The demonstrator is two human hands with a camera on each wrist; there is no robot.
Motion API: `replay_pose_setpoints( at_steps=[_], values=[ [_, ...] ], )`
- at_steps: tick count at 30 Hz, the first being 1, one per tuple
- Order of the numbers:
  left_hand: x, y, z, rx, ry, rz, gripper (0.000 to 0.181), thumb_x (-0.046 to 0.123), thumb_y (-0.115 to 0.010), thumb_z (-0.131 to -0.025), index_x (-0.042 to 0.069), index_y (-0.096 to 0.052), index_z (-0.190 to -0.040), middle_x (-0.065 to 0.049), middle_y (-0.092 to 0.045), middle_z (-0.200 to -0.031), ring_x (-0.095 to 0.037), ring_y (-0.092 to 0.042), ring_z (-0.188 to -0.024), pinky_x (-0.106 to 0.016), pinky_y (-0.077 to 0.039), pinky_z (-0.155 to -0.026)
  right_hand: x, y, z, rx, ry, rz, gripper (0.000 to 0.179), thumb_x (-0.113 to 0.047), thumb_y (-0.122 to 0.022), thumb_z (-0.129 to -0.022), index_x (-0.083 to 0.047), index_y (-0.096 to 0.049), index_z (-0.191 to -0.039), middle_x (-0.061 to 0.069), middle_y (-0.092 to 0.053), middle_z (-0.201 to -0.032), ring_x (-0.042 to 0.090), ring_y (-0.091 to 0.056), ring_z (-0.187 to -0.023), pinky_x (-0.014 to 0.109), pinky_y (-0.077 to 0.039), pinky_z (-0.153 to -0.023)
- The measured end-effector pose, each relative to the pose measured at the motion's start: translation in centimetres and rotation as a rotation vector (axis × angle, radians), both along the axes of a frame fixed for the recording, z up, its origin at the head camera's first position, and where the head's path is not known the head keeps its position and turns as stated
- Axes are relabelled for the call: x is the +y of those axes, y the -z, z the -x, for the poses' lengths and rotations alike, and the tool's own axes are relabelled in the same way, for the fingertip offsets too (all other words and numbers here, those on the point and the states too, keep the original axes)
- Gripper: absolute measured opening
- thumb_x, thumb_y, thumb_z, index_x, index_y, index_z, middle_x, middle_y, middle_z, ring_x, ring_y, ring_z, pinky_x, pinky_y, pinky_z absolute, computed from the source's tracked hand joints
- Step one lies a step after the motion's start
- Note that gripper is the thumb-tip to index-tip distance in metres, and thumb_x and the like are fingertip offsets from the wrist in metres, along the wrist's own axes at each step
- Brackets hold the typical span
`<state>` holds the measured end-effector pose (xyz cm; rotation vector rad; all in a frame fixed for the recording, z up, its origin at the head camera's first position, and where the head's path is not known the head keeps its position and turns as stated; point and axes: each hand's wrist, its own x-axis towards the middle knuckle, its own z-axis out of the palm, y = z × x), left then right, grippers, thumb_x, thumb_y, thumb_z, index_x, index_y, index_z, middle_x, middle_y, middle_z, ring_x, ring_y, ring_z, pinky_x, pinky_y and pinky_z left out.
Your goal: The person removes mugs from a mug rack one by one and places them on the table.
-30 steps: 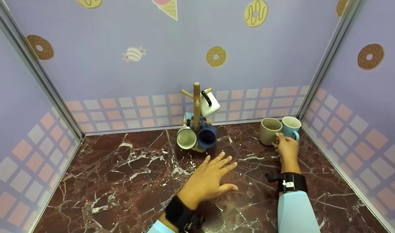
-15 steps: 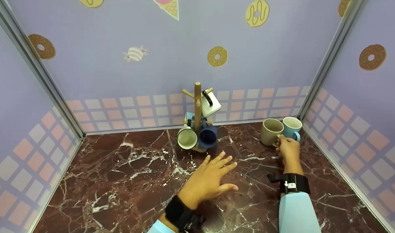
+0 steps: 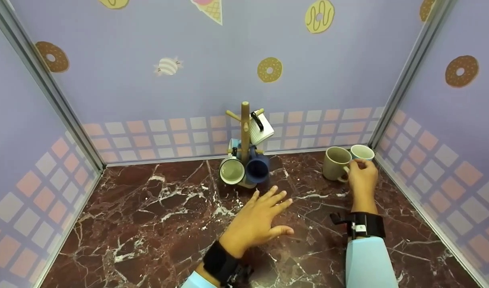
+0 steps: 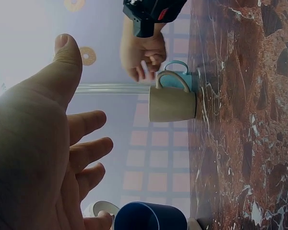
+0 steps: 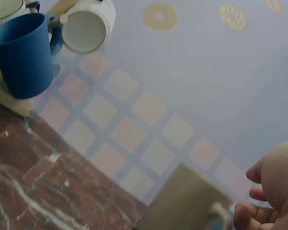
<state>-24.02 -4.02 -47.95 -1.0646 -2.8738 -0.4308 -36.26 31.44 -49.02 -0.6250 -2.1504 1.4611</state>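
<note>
A beige mug (image 3: 335, 165) stands upright at the back right, its handle turned toward my right hand (image 3: 363, 178). That hand hovers just over the handle, fingers loosely bent; the left wrist view shows a gap between the fingers and the beige mug (image 4: 172, 105). Behind my right hand, a light blue mug (image 3: 362, 151) is partly hidden; its looped handle (image 4: 176, 63) shows in the left wrist view. My left hand (image 3: 254, 222) is spread flat with fingers apart in front of the wooden mug tree (image 3: 245, 120), holding nothing.
On the mug tree hang a dark blue mug (image 3: 257, 169), a cream mug with a dark rim (image 3: 231, 171), a white ribbed mug (image 3: 262, 130) with black handle, and a light blue one (image 3: 234, 144) behind. Patterned walls enclose the marbled tabletop (image 3: 148, 224) at back and sides.
My right hand has let go of the beige mug's handle and lifted up slightly to the right. The beige mug stays in place. My left hand is practically still.
</note>
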Motion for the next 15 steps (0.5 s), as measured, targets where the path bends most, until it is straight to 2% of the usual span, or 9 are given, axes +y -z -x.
replay_pose_setpoints(
  at_steps=[3, 6, 8, 10, 15],
  values=[
    [-0.1, 0.0, 0.0, 0.014, 0.0, 0.0, 0.087, 0.081, -0.052, -0.104, 0.034, -0.041, -0.177, 0.007, -0.031, -0.187, -0.021, -0.021, -0.178, -0.06, -0.02, -0.145, -0.7, -1.0, -0.1, 0.043, -0.012, -0.015, 0.037, -0.023, -0.067, -0.111, 0.001, -0.075, -0.137, 0.021, -0.074, -0.131, 0.011, -0.066, -0.096, 0.014, -0.051, -0.084],
    [-0.1, -0.1, 0.1, 0.021, -0.003, 0.0, 0.088, 0.082, -0.051, -0.104, 0.034, -0.042, -0.177, 0.006, -0.032, -0.187, -0.02, -0.021, -0.178, -0.06, -0.02, -0.145, -1.7, -1.7, -0.1, 0.055, -0.056, -0.011, 0.034, -0.023, -0.069, -0.111, 0.0, -0.075, -0.135, 0.017, -0.075, -0.13, 0.005, -0.066, -0.086, 0.014, -0.06, -0.068],
    [-0.2, -0.1, 0.2, 0.019, -0.008, -0.002, 0.088, 0.083, -0.05, -0.104, 0.034, -0.041, -0.177, 0.005, -0.033, -0.187, -0.02, -0.021, -0.178, -0.06, -0.019, -0.145, -2.3, -2.0, -0.2, 0.065, -0.086, -0.01, 0.032, -0.022, -0.07, -0.11, -0.001, -0.075, -0.132, 0.015, -0.074, -0.123, 0.002, -0.062, -0.078, 0.015, -0.058, -0.058],
    [-0.3, -0.2, 0.2, 0.01, -0.015, -0.007, 0.088, 0.083, -0.049, -0.104, 0.034, -0.041, -0.177, 0.006, -0.032, -0.187, -0.02, -0.02, -0.178, -0.059, -0.018, -0.146, -3.0, -2.2, -0.2, 0.086, -0.12, -0.01, 0.03, -0.02, -0.07, -0.109, 0.001, -0.075, -0.13, 0.011, -0.072, -0.117, 0.001, -0.062, -0.073, 0.016, -0.058, -0.054],
    [-0.9, -0.8, 0.3, 0.009, -0.038, -0.005, 0.09, 0.084, -0.047, -0.104, 0.033, -0.039, -0.177, 0.007, -0.026, -0.188, -0.021, -0.018, -0.179, -0.058, -0.016, -0.146, -4.2, -2.3, 0.0, 0.149, -0.212, -0.02, 0.026, -0.013, -0.069, -0.109, 0.006, -0.074, -0.126, 0.008, -0.074, -0.11, 0.002, -0.069, -0.071, 0.012, -0.056, -0.064]
  ],
)
